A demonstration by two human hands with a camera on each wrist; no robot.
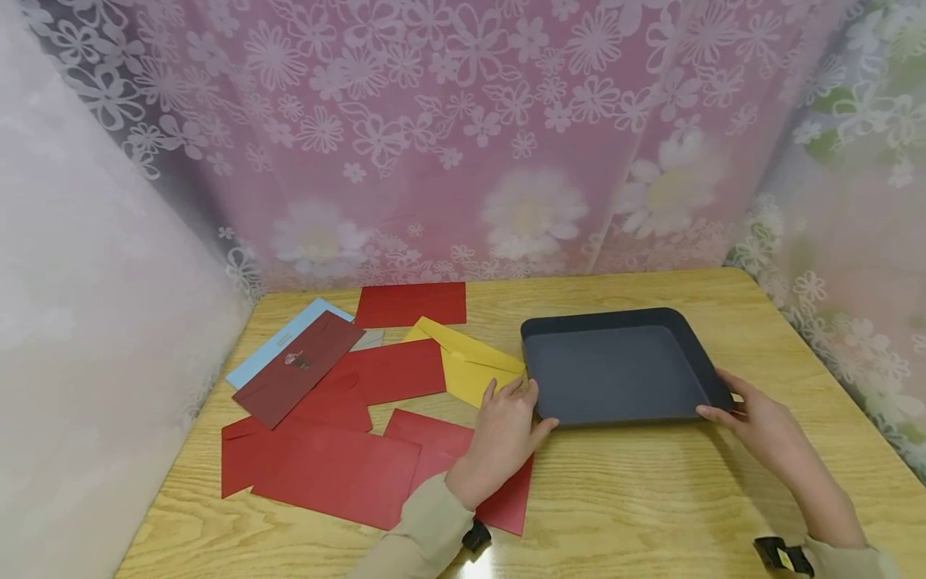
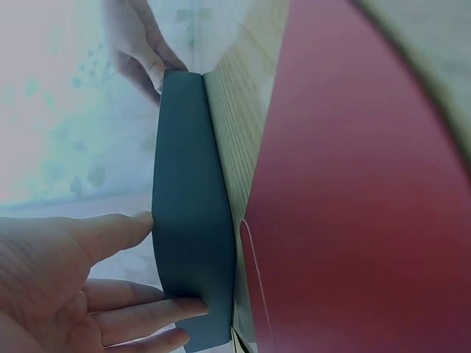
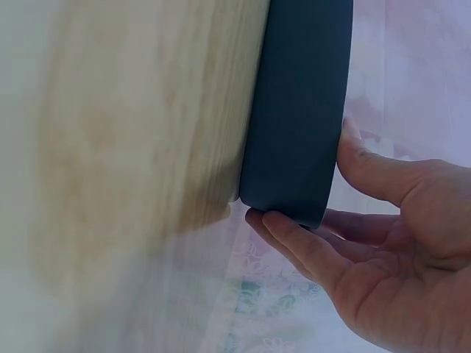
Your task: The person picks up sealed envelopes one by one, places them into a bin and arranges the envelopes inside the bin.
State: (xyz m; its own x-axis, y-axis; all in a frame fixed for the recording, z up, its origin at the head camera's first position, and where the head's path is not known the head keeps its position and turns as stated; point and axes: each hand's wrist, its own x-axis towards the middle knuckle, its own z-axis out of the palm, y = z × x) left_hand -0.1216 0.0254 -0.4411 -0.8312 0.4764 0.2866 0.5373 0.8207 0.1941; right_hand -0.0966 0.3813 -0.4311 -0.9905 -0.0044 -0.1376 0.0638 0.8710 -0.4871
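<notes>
Your dark tray (image 1: 615,374) lies on the right half of the counter (image 1: 637,498), open side up, its long axis running left to right between your two hands, so everything turns on that span: neither hand is nearer, since both are touching it. Your left hand (image 1: 499,438) is at the near left corner, thumb on the rim and fingers (image 2: 151,315) against the outer wall, a light pinch by the look of it. Your right hand (image 1: 767,426) grips the opposite end close to the near right corner, thumb on the rim, fingers (image 3: 305,243) bent against the outside

Just left of the tray, the yellow envelope (image 1: 473,362) points a corner at its left wall; whether that corner touches or slips underneath, you cannot tell. Below it, your left wrist and sleeve (image 1: 434,523) cover part of the pinkish-red envelope (image 1: 434,438), so its full outline is lost

The tray's underside and the outer face of its far wall are out of sight, and you cannot be sure that its base sits flat all along. Your left wrist view cuts off the tray's lower end; your right wrist view crops its upper stretch
</notes>
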